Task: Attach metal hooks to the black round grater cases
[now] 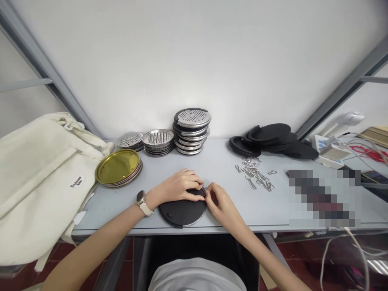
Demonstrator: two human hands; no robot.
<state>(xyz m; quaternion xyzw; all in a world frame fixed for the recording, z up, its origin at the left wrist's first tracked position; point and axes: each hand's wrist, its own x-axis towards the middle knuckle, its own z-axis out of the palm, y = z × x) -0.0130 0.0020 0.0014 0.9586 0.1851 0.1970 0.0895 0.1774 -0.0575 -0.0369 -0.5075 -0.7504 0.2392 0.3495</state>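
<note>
My left hand (178, 186) lies over the top edge of a round black disc (182, 213) with a thin metal rim, its fingers curled around that edge. My right hand (220, 206) comes in from the right, and its fingertips pinch a small metal clip (204, 190) at the disc's rim. The two hands nearly meet there, so the fingers hide most of the clip. The disc lies flat on the table, close to the front edge. A smartwatch with a pale strap (142, 203) sits on my left wrist.
Along the wall of the grey table (218, 161) stand perforated steel discs (191, 131) in stacks, gold-coloured tin lids (117, 166), and black crescent-shaped pads (266, 139). Loose metal clips (253, 173) lie to the right. A cream canvas bag (39, 178) covers the left end.
</note>
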